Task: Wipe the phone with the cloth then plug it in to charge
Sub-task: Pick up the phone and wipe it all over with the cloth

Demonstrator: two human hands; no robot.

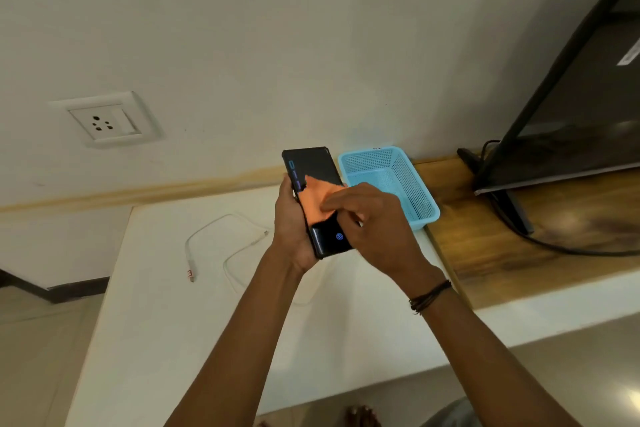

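A black phone (313, 166) is held upright above the white table, screen toward me, with a blue fingerprint icon near its lower end. My left hand (289, 218) grips its left edge and back. An orange cloth (317, 199) lies pressed on the middle of the screen under the fingers of my right hand (374, 222). A white charging cable (221, 243) lies loosely coiled on the table to the left of my hands, its plug end near the front left. A white wall socket (105, 121) sits on the wall at the upper left.
A light blue perforated plastic basket (391, 180) stands just behind my right hand. A television (571, 97) on a black stand rests on the wooden shelf (519, 246) at right, with a black cord trailing. The white table (166, 322) ends at left above the floor.
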